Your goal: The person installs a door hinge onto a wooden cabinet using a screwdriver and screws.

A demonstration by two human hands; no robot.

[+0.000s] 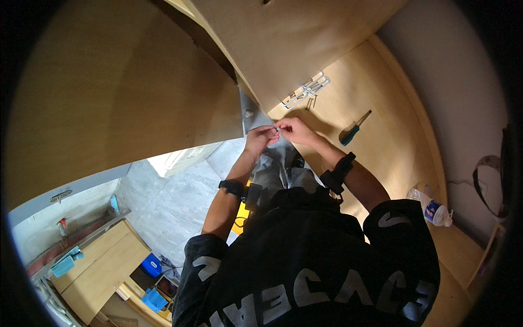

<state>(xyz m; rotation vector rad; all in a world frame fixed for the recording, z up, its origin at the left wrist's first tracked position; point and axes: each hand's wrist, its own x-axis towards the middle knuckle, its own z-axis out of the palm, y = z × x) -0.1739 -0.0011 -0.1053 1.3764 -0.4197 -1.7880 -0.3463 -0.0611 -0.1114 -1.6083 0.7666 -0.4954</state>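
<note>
My left hand (262,139) and my right hand (297,131) meet in front of me, thumbs and fingertips pinched together. Between them is a tiny piece, too small and too covered by fingers to name. Beyond and to the right, several silver U-shaped metal handles (321,82) lie on the light wooden surface (376,76), with a few small thin metal pieces beside them. A screwdriver (350,135) with a green and black handle rests on that same surface, right of my right hand.
Large brown wooden panels (125,82) rise at the left and far side. A clear plastic bottle (436,212) lies at the right. Lower left, a wooden cabinet (103,267) stands by the grey floor (174,201), with blue items near it.
</note>
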